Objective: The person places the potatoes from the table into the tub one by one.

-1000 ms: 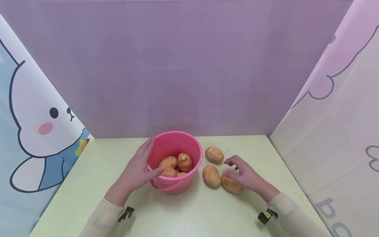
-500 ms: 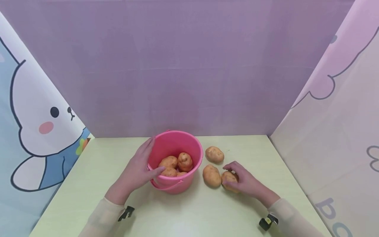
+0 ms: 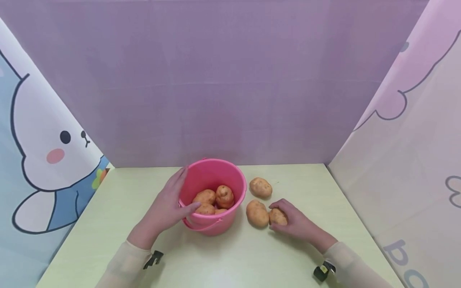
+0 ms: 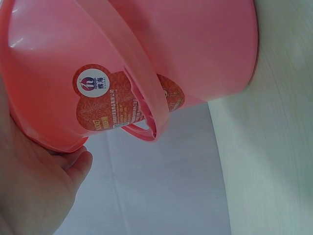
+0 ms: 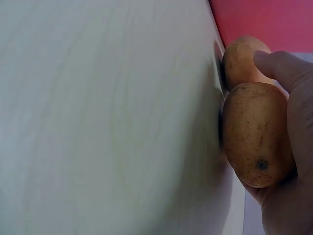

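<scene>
While the left hand (image 3: 163,208) grips the rim of a pink bucket (image 3: 212,176), the right hand (image 3: 297,223) curls round a potato (image 3: 278,217) at the tabletop (image 3: 223,264), the two hands well apart. Only the left wrist camera shows the red printed label (image 4: 107,105) on the bucket's outer wall, with the pink handle (image 4: 139,73) hanging across it. The head camera alone looks into the bucket, where at least four potatoes (image 3: 205,197) lie. From the right wrist, the gripped potato is seen up close: rounded, light brown and speckled, with a dark spot (image 5: 262,164) near one end. Whether it touches the table is hard to tell. It sits to the right of the bucket, just beside a second loose potato (image 3: 257,214); a third loose potato (image 3: 261,188) lies farther back, near the bucket.
</scene>
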`<state>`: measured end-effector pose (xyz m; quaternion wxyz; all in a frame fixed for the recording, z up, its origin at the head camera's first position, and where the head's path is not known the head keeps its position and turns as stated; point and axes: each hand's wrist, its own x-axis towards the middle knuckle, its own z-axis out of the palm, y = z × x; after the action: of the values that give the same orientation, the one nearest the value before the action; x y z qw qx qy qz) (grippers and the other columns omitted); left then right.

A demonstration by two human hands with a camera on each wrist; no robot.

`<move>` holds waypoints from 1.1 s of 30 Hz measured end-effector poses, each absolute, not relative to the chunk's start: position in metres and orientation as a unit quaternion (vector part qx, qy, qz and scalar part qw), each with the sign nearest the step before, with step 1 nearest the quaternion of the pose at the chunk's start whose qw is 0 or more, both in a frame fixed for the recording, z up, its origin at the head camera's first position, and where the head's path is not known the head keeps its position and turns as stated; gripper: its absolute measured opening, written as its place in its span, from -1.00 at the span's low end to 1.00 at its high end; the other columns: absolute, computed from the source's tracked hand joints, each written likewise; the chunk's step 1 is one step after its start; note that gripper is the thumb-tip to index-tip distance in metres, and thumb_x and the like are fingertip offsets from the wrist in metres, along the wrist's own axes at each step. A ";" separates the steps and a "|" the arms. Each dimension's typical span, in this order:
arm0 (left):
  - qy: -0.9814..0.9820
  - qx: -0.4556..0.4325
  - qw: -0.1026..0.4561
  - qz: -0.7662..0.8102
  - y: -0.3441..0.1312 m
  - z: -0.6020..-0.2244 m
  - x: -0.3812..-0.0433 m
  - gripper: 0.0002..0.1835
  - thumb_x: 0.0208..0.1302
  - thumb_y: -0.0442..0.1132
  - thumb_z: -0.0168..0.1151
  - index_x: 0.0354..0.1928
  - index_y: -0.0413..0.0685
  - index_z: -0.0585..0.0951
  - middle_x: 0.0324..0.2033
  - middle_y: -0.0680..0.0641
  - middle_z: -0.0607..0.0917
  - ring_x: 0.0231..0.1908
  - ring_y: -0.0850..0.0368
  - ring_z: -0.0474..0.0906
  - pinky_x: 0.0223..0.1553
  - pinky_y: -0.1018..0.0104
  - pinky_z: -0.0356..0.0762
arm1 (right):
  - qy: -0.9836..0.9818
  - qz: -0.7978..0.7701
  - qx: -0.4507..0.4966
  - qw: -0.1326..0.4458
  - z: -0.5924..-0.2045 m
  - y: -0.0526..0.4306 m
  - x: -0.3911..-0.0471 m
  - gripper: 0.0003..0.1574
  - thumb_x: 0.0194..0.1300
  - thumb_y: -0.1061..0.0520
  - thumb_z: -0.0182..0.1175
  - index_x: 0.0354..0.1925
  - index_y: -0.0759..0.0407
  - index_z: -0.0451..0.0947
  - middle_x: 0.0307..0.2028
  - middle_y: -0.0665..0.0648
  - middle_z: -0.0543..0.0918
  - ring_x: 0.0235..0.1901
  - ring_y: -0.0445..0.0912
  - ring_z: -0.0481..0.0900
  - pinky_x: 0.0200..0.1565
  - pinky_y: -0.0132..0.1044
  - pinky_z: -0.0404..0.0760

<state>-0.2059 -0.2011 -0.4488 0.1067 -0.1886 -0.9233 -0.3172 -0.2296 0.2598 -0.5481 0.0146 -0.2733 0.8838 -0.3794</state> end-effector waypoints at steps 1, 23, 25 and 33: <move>-0.923 -0.188 0.107 -0.317 -0.201 -0.449 -0.206 0.30 0.27 0.16 0.63 0.82 -0.03 0.00 0.75 -0.16 0.11 0.67 -0.32 0.12 0.27 -0.45 0.60 | 0.884 -0.378 -0.273 0.015 -0.548 0.260 -0.230 -0.23 0.25 -0.05 0.68 0.31 0.09 0.60 0.16 -0.11 0.62 0.12 -0.16 0.64 0.24 -0.08 0.70; -0.923 -0.183 0.104 -0.322 -0.202 -0.451 -0.206 0.31 0.26 0.22 0.61 0.82 0.01 -0.01 0.75 -0.13 0.10 0.66 -0.32 0.12 0.24 -0.45 0.63 | 0.884 -0.379 -0.274 0.014 -0.549 0.261 -0.230 -0.27 0.24 0.10 0.66 0.30 0.10 0.59 0.16 -0.08 0.65 0.09 -0.13 0.66 0.16 -0.11 0.71; -0.923 -0.183 0.103 -0.323 -0.202 -0.451 -0.206 0.31 0.26 0.21 0.62 0.82 0.02 -0.01 0.75 -0.13 0.10 0.66 -0.32 0.12 0.23 -0.45 0.63 | 0.884 -0.379 -0.273 0.016 -0.549 0.262 -0.230 -0.27 0.25 0.10 0.65 0.30 0.09 0.59 0.16 -0.09 0.64 0.09 -0.13 0.66 0.15 -0.12 0.71; -0.921 -0.187 0.108 -0.325 -0.202 -0.451 -0.206 0.30 0.26 0.18 0.63 0.82 0.00 0.00 0.75 -0.14 0.10 0.66 -0.33 0.12 0.24 -0.45 0.62 | 0.882 -0.383 -0.275 0.013 -0.549 0.262 -0.231 -0.29 0.26 0.10 0.65 0.29 0.10 0.59 0.15 -0.06 0.66 0.06 -0.12 0.66 0.12 -0.13 0.70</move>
<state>-0.2063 -0.2021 -0.4514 0.1085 -0.1872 -0.9205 -0.3253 -0.2306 0.2616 -0.5492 0.0131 -0.2746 0.8820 -0.3828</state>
